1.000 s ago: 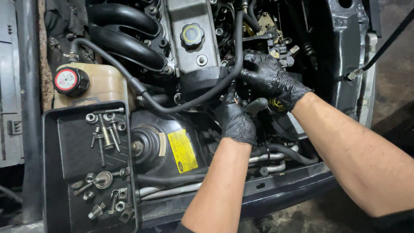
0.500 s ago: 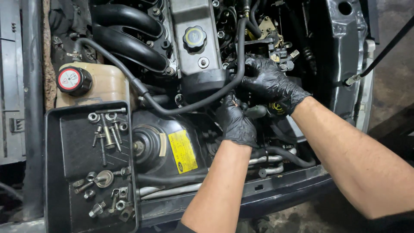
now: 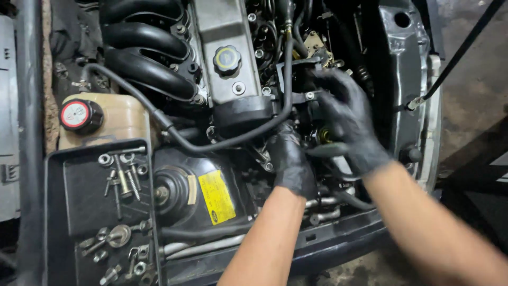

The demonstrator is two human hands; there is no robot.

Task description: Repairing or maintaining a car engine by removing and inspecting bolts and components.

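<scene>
nearest, at 8 o'clock, a black parts tray point(image 3: 79, 201) holds loose bolts and washers point(image 3: 123, 177). at centre the gloved left hand point(image 3: 292, 165) is curled down among the hoses, though i can't tell what it grips. just past it at 2 o'clock the right hand point(image 3: 346, 123) is blurred, fingers closed around a dark fitting point(image 3: 302, 79) beside the valve cover point(image 3: 227, 47). i'd say steady the hose with the left and turn slowly so nothing drops in.
</scene>
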